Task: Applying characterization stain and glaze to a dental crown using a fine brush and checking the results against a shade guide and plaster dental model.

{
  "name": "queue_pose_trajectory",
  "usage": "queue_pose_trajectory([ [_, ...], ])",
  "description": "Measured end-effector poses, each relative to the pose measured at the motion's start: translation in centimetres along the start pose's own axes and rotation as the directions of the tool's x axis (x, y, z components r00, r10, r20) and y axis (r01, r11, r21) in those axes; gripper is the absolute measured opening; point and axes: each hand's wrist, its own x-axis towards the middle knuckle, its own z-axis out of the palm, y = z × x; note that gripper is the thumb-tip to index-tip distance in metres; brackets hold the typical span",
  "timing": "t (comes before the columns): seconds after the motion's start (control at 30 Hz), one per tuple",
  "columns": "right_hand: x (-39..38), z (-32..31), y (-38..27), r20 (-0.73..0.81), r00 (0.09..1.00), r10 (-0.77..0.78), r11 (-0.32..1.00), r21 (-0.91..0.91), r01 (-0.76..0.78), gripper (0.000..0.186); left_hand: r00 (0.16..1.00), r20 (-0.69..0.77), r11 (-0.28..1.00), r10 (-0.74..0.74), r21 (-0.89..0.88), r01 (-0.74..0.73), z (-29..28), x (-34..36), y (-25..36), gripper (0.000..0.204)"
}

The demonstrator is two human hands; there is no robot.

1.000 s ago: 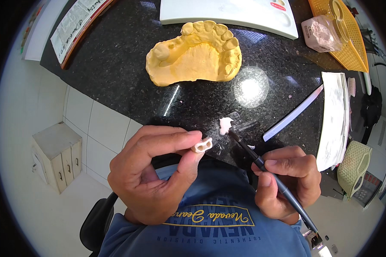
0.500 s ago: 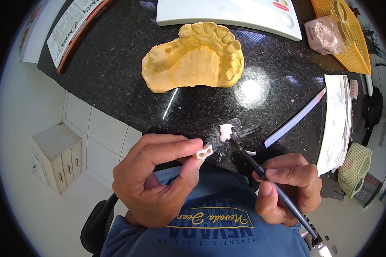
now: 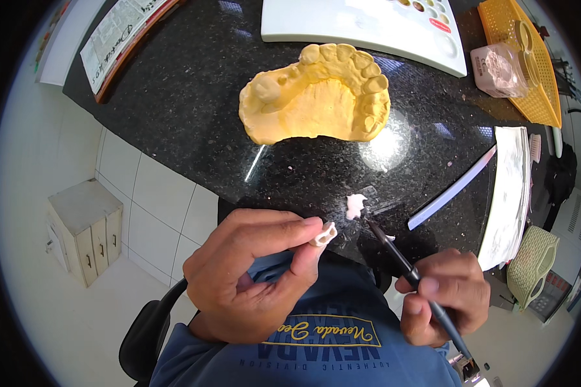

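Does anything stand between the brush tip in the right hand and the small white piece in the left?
Nothing visible does. The right hand holds the brush with its tip near the white dab, which lies just beyond the direct line to the small white piece pinched in the left hand.

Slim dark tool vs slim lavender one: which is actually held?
The dark pen-like brush, pinched in the right hand, its tip beside the white lump. The lavender strip instead lies on the black counter, touched by neither hand.
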Motion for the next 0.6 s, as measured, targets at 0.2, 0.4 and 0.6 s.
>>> queue_pose_trajectory([
  [0.2, 0.1, 0.14, 0.31, 0.218, 0.965, -0.142, 0.99, 0.011, 0.144, 0.021, 0.999, -0.017, 0.999, 0.034, 0.009, -0.034, 0.16, -0.2, -0.35, 0.032],
  [0.4, -0.2, 0.42, -0.24, 0.043, 0.997, 0.064, 0.995, 0.071, -0.067, 0.02, 0.997, -0.015, 0.997, 0.078, 0.017, -0.078, 0.02, 0.22, -0.44, 0.035],
  [0.6, -0.14, 0.3, -0.25, 0.065, 0.996, 0.062, 0.997, 0.048, -0.065, 0.019, 0.994, -0.024, 0.991, 0.106, 0.08, -0.104, 0.04, 0.3, -0.27, 0.037],
])
